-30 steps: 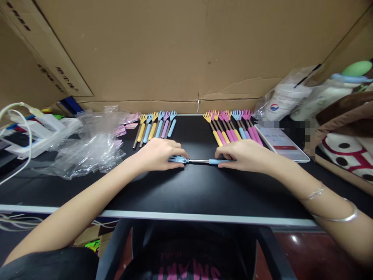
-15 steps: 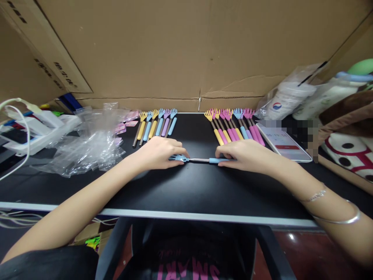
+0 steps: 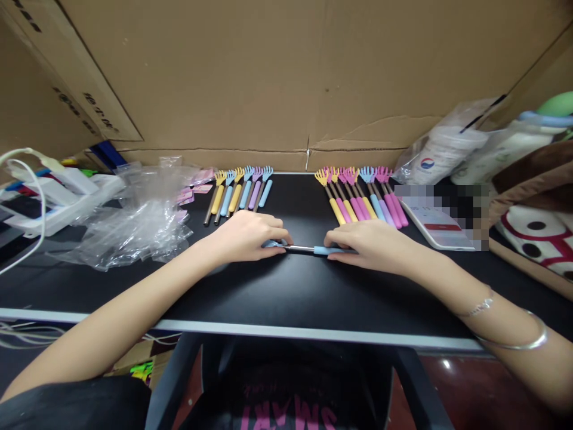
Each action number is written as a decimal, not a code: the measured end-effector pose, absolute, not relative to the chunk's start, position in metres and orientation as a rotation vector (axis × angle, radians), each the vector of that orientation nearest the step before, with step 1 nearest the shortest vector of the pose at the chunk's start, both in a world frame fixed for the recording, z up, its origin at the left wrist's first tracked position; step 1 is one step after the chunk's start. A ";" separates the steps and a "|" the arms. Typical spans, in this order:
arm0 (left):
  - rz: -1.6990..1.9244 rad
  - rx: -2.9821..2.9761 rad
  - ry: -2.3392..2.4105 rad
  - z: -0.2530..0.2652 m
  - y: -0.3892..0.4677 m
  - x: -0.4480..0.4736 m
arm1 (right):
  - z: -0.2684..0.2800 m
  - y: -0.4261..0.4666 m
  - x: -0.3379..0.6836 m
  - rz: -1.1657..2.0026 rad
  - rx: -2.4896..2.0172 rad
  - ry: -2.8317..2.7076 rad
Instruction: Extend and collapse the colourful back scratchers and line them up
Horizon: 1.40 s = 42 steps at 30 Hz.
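A light-blue back scratcher (image 3: 301, 249) with a metal shaft lies level between my hands, just above or on the black table. My left hand (image 3: 250, 236) is closed on its claw end, which the fingers partly cover. Around the blue grip at the other end, my right hand (image 3: 373, 242) is closed, hiding the handle's tip. Behind my left hand lies a row of yellow, blue and purple back scratchers (image 3: 244, 191). Another row of back scratchers (image 3: 360, 197), yellow, pink, blue and purple, lies behind my right hand.
Clear plastic bags (image 3: 143, 221) are heaped at the left, by a white power strip (image 3: 67, 206) with cables. To the right are a phone (image 3: 441, 230), a bagged cup (image 3: 447, 155) and a brown bag (image 3: 532, 179). Cardboard (image 3: 268, 77) walls the back; the table's edge (image 3: 286, 329) runs in front.
My right hand has shifted slightly left, bringing the blue grip nearer my left hand, and the visible shaft looks a little shorter. Both hands keep hold of the back scratcher.
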State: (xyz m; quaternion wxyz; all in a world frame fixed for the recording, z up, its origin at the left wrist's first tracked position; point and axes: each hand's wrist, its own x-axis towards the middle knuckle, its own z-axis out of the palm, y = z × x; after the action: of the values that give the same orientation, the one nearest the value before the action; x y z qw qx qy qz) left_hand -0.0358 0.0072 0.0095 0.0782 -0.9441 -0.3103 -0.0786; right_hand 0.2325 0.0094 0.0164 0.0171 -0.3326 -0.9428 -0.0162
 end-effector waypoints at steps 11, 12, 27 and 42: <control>-0.289 -2.823 -0.923 0.008 0.005 -0.031 | 0.016 0.010 0.233 -0.055 -1.011 -2.925; -0.292 -2.818 -0.924 0.008 0.005 -0.031 | 0.017 0.010 0.233 -0.057 -1.015 -2.927; -0.494 -2.613 -0.969 0.002 0.004 -0.029 | 0.020 0.008 0.233 -0.308 -1.026 -2.837; -0.576 -2.566 -1.029 -0.001 -0.002 -0.022 | 0.013 0.007 0.229 -0.332 -1.061 -2.753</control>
State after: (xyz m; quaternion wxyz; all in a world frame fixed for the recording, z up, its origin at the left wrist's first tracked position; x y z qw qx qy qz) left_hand -0.0221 -0.0019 -0.0006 0.1583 -0.8971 -0.3599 -0.2013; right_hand 0.2295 0.0075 0.0126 0.0860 -0.3560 -0.9238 -0.1114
